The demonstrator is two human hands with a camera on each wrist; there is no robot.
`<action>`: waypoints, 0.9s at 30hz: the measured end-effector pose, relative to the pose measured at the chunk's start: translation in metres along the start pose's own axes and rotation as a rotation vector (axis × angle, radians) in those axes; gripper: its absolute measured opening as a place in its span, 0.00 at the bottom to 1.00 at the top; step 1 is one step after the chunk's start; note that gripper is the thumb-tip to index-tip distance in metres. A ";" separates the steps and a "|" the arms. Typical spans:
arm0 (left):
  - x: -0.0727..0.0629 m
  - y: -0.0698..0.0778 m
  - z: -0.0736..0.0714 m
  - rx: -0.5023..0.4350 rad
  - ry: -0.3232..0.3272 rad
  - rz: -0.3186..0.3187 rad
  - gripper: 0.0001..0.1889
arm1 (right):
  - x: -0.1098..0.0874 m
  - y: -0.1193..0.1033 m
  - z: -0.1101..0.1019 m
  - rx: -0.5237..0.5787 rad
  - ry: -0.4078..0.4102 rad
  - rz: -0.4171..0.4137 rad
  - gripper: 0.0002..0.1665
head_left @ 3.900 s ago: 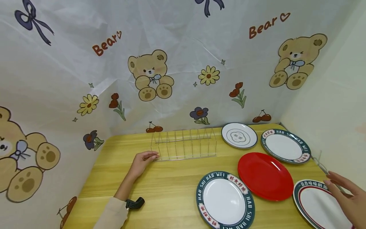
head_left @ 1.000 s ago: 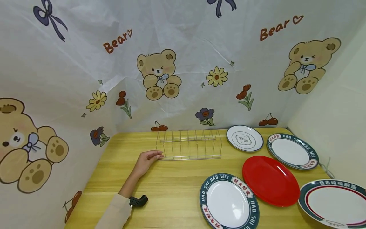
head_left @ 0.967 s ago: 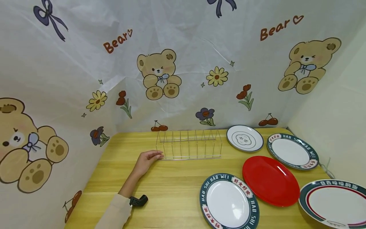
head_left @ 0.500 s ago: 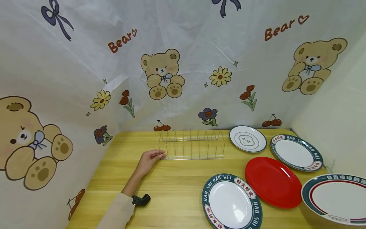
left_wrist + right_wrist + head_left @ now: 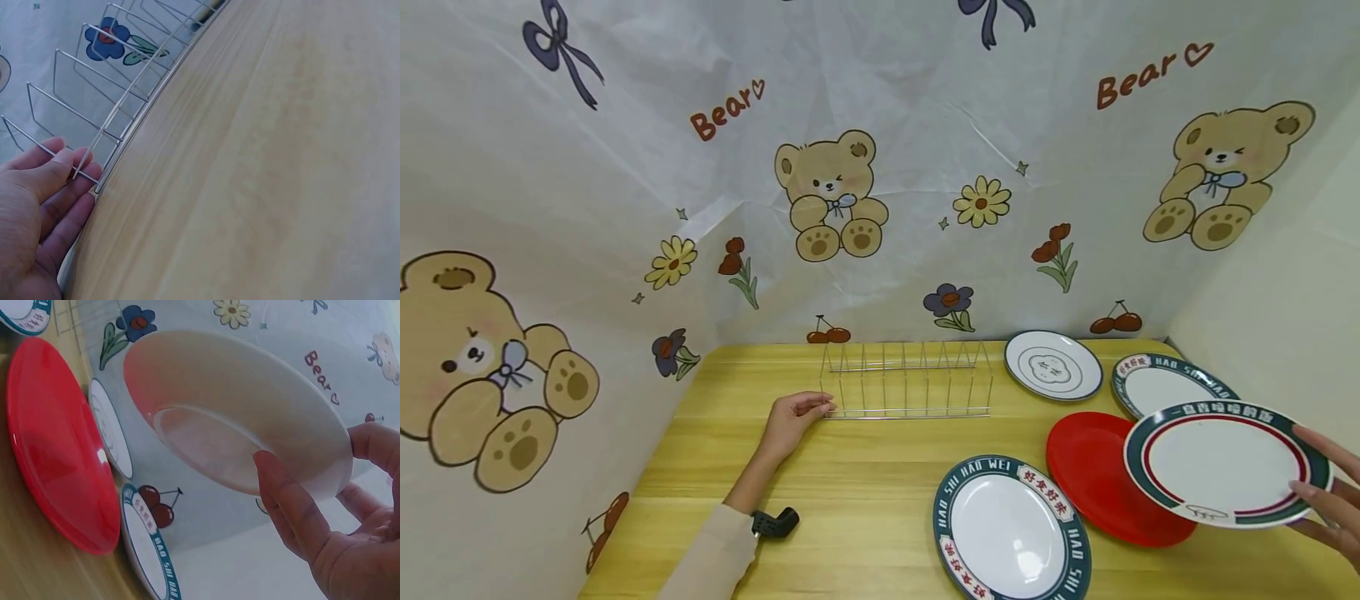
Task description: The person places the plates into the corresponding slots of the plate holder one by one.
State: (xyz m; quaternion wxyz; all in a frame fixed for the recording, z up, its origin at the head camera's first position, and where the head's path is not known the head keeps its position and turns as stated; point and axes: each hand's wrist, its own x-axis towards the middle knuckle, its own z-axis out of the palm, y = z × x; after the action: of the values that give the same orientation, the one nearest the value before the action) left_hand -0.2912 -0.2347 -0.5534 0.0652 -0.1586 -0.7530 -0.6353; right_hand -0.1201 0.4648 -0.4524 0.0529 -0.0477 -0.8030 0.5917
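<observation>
My right hand grips the right rim of a white plate with a green border and a red ring, held above the table. In the right wrist view the plate's pale underside shows, with fingers beneath it and the thumb side at the rim. The raised plate covers part of a red plate and of a green-rimmed plate. At the near left end of a wire dish rack, my left hand pinches the frame; the left wrist view shows thumb and fingers around the end wire.
Another green-rimmed plate lies at the front middle of the wooden table. A small white plate with a line drawing lies just right of the rack. A bear-printed cloth hangs behind, and a wall rises at the right.
My right hand, out of view half a second ago, has come into view as the raised plate moved left, over the red plate's edge. The left hand stays at the rack; the view has shifted slightly.
</observation>
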 end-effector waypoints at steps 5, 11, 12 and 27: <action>0.000 0.002 0.002 -0.005 0.018 0.002 0.11 | 0.001 -0.021 0.024 0.328 -0.059 -0.084 0.41; -0.001 0.001 0.001 -0.013 0.022 -0.002 0.12 | 0.004 -0.053 0.057 0.384 -0.089 -0.111 0.38; -0.001 0.001 0.001 -0.013 0.023 -0.002 0.12 | 0.005 -0.059 0.061 0.382 -0.100 -0.106 0.38; 0.000 0.001 -0.002 0.040 0.023 0.006 0.12 | 0.041 -0.121 0.139 0.197 -0.294 -0.074 0.39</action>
State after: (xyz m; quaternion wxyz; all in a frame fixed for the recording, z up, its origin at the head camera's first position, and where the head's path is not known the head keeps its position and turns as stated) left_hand -0.2908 -0.2363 -0.5524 0.0787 -0.1522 -0.7645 -0.6215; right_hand -0.1820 0.3034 -0.3763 -0.0387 0.0744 -0.7413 0.6659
